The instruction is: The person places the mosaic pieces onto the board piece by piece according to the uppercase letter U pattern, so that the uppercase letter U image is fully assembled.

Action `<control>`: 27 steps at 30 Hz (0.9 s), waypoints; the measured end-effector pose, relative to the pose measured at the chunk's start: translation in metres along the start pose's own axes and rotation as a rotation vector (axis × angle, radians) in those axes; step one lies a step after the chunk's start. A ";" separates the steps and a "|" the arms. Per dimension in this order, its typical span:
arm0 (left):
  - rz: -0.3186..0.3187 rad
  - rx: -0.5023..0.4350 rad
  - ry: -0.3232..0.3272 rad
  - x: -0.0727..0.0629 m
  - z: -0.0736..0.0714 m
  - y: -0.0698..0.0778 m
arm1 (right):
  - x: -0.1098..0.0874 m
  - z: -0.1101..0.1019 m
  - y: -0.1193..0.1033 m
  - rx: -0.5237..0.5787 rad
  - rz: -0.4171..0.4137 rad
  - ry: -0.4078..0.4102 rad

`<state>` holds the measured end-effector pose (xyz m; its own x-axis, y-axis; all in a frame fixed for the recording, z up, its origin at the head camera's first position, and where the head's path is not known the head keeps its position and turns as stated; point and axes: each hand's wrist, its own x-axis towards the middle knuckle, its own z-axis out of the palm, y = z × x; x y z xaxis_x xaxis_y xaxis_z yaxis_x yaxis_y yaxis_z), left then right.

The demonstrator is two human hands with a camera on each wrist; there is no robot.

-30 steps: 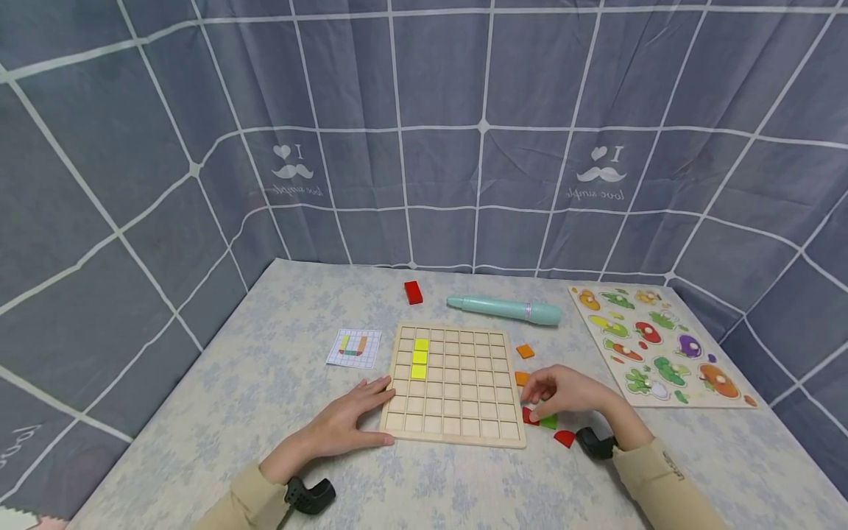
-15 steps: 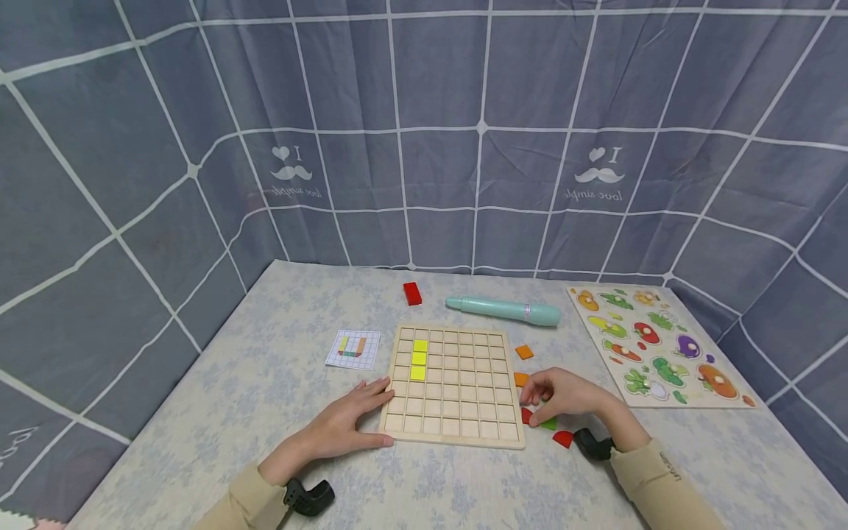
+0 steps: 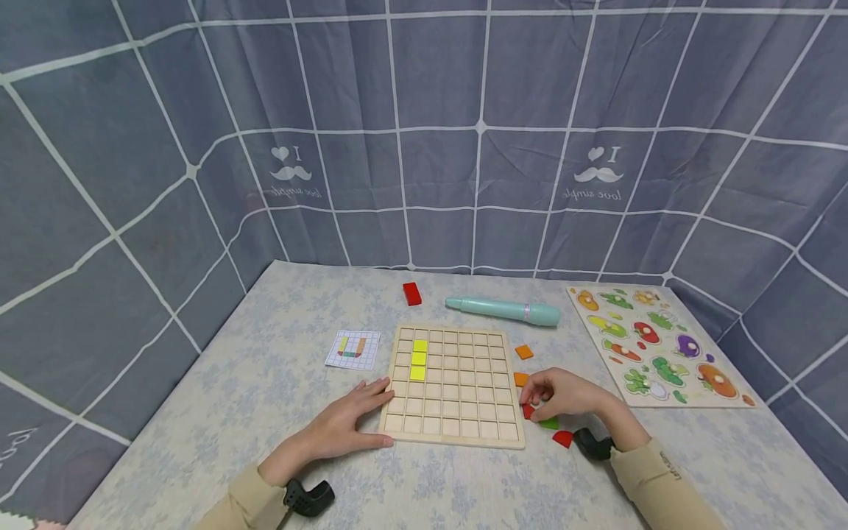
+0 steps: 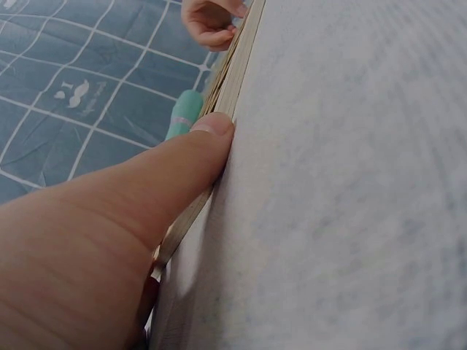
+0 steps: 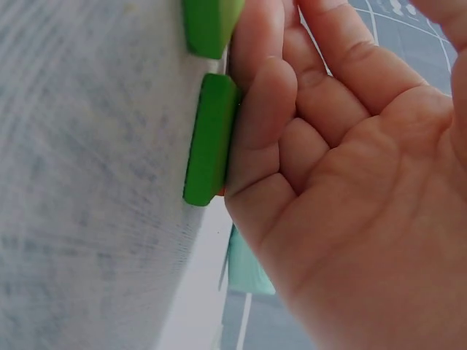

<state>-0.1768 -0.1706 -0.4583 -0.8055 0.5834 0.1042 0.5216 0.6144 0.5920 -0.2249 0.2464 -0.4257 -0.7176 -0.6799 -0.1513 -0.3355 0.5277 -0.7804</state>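
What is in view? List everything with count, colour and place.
Board: 1, pale wood, centre
Squares: 3, yellow, in board
Card: 1, white, patterned, left of board
Block: 1, red, beyond board
Stick: 1, teal, beyond board
Orange pieces: 2, orange, right of board
Red pieces: 2, red, right of board
Green pieces: 2, green, near red pieces
Puzzle: 1, multicoloured, far right
Tablecloth: 1, white-blue, underneath
Curtain: count unclear, blue-grey, behind
Scrap: count unclear, white-pink, bottom-left corner
Wristbands: 2, black, wrists
Sleeves: 2, beige, forearms
Left hand: 1, bare, at board's left edge
Right hand: 1, bare, by red pieces
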 end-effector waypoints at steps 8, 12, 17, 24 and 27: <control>0.006 -0.012 -0.003 0.000 0.000 0.000 | 0.000 0.000 0.001 -0.015 0.000 -0.001; 0.012 -0.013 -0.004 0.000 0.000 0.000 | 0.001 0.000 0.001 -0.028 0.006 0.003; 0.014 -0.007 -0.002 0.000 0.000 -0.001 | 0.001 0.001 0.002 -0.034 0.008 0.007; 0.016 -0.003 0.004 0.000 0.001 -0.001 | 0.001 -0.001 0.003 -0.018 0.015 0.014; 0.016 -0.004 0.006 -0.001 0.000 -0.001 | 0.001 -0.002 0.002 -0.007 0.022 0.024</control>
<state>-0.1766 -0.1711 -0.4591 -0.7984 0.5904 0.1184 0.5335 0.6025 0.5936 -0.2272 0.2479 -0.4266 -0.7396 -0.6553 -0.1536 -0.3233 0.5461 -0.7729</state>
